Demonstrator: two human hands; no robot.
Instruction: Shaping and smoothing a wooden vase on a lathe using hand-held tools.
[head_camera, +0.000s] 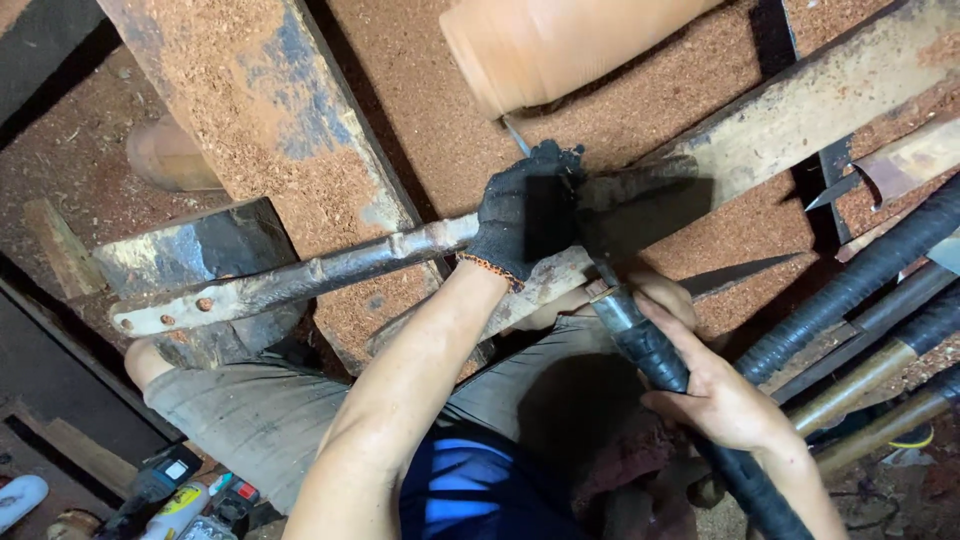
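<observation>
Your left hand (525, 215), in a black work glove, presses closed over the rusty grey metal tool rest bar (300, 275) and the chisel's steel blade (516, 137), whose tip touches the round reddish wooden workpiece (550, 45). Your bare right hand (715, 395) grips the long black-wrapped chisel handle (660, 365) above your lap.

Tool rest (300, 280) bars the workpiece (560, 40) from below; open sawdust bed (440, 130) between; spare tools (880, 300) crowd right.
</observation>
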